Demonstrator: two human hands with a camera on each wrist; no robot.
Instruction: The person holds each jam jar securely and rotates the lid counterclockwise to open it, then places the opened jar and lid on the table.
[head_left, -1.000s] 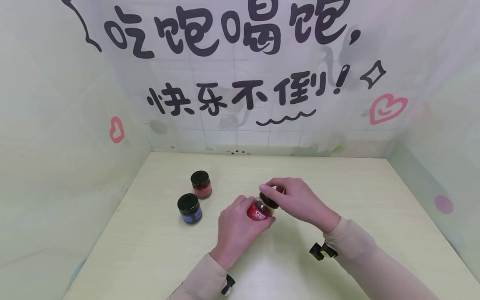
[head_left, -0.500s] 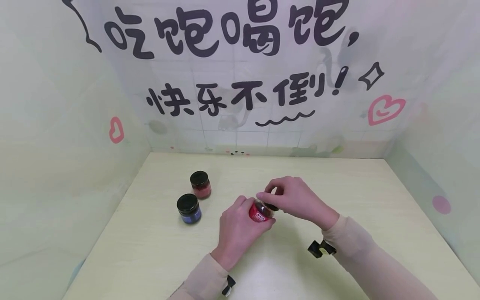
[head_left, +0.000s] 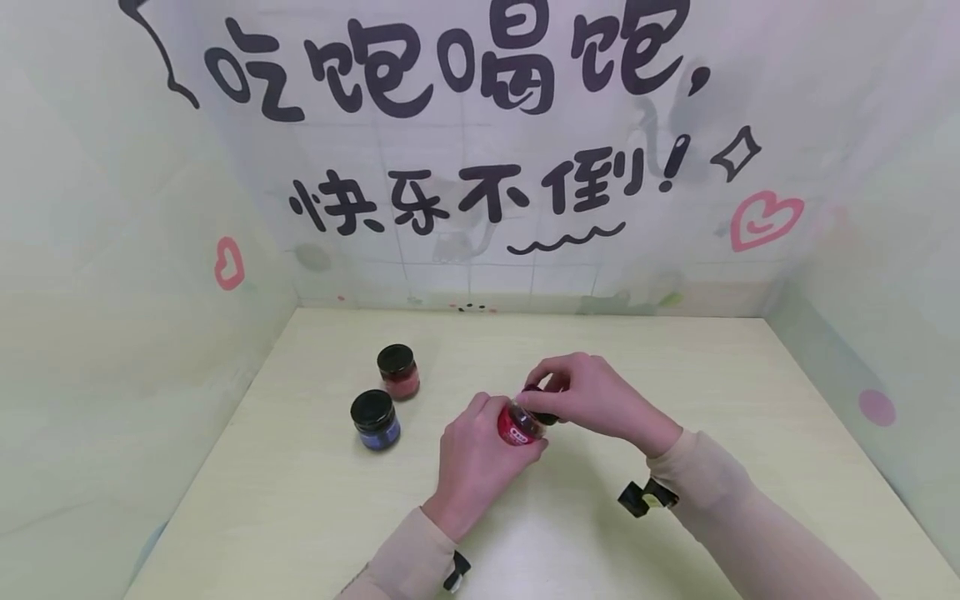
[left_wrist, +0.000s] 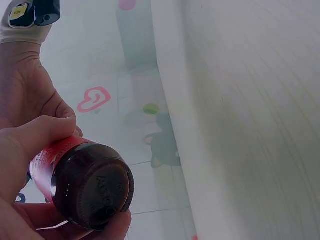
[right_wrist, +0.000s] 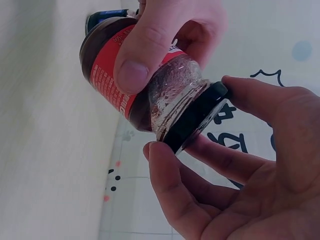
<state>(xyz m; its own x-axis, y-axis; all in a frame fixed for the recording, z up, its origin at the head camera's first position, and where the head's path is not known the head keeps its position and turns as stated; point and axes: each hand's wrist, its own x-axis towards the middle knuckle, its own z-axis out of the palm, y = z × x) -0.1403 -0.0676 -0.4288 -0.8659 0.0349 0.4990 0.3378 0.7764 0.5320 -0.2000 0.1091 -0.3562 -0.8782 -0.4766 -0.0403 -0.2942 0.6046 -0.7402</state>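
Observation:
My left hand (head_left: 472, 454) grips a small glass jar with a red label (head_left: 517, 423) above the table, tilted toward the right. My right hand (head_left: 581, 393) pinches the jar's black lid (head_left: 542, 414) between thumb and fingers. In the right wrist view the lid (right_wrist: 197, 116) sits on the jar's neck, with the red-labelled jar (right_wrist: 135, 75) under my left thumb. The left wrist view shows the jar's dark base (left_wrist: 95, 187) held in my left fingers.
Two more small jars with black lids stand to the left: a blue-labelled one (head_left: 375, 419) and a reddish one (head_left: 397, 372) behind it. The pale table (head_left: 675, 367) is walled by decorated panels at the left, back and right.
My right hand has shifted slightly around the lid, its fingers now covering more of it. The jar stays in my left hand at nearly the same spot.

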